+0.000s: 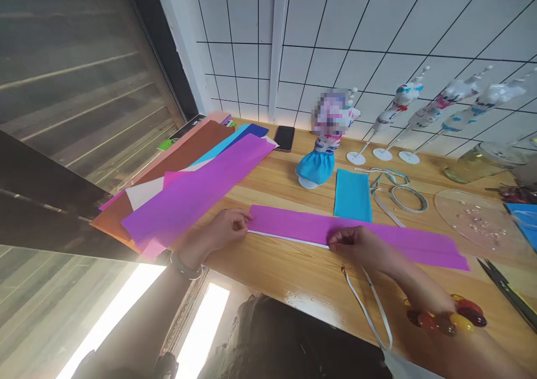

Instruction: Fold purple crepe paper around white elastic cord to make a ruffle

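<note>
The purple strip (pixel 289 222) lies along the desk (pixel 268 270), the left hand (pixel 230 224) pinching its left end and the right hand (pixel 356 245) its near edge, about midway. Uneven pull between them could pucker the white edging (pixel 289 240), and the right forearm, crossing the strip, might drag its free end askew.

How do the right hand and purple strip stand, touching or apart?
Touching: the head view shows the right hand pinching the near edge of the purple strip.
</note>
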`<control>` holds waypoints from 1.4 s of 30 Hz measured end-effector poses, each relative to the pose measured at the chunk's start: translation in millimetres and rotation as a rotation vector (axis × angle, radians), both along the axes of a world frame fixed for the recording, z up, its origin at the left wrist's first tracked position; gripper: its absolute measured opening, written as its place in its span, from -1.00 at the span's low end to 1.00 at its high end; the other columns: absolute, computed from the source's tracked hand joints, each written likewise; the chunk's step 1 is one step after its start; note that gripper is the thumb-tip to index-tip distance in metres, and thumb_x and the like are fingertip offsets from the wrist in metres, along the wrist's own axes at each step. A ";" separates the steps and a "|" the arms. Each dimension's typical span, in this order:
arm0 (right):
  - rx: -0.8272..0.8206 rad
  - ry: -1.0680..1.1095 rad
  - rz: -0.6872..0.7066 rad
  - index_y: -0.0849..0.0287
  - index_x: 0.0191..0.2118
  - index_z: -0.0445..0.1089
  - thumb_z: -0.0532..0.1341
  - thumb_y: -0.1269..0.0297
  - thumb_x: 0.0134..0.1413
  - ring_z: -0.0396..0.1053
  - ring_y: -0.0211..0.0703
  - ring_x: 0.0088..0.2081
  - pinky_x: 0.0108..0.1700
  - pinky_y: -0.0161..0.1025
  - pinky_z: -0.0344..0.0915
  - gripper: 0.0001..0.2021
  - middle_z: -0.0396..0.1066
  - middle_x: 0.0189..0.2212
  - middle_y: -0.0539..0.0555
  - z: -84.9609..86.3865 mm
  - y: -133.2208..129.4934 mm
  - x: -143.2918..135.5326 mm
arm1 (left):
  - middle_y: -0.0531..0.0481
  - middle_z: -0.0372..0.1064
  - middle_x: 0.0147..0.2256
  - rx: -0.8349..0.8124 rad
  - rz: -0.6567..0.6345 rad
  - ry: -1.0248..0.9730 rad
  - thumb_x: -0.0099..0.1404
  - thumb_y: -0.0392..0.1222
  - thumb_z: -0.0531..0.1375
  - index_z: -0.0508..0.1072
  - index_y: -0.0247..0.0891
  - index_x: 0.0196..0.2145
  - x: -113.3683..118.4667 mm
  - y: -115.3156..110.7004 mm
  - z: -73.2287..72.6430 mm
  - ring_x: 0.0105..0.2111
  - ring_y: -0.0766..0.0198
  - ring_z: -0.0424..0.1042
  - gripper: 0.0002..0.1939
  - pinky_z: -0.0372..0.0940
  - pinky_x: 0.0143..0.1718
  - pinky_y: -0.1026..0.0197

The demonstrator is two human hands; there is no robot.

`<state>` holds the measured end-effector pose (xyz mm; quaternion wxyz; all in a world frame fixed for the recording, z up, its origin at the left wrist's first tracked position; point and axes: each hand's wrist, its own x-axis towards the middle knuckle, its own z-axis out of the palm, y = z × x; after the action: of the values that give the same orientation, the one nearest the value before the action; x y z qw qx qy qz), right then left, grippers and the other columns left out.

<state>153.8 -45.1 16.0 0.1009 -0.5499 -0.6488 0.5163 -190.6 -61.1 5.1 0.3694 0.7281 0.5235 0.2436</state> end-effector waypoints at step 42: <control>0.112 -0.113 0.014 0.21 -0.54 0.39 0.16 0.32 -0.22 0.21 -0.27 -0.53 -0.49 -0.33 0.11 -0.90 0.32 -0.60 -0.04 -6.4 7.1 -1.1 | 0.02 0.29 -0.37 0.213 -0.046 0.300 0.09 -0.34 0.09 0.25 -0.21 -0.59 3.7 0.4 4.4 -0.25 0.19 0.24 -0.85 0.16 -0.23 0.15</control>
<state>152.7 -38.0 9.6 0.0914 -0.5670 -0.6852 0.4479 -186.9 -60.7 9.5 0.2135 0.8032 0.5269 0.1780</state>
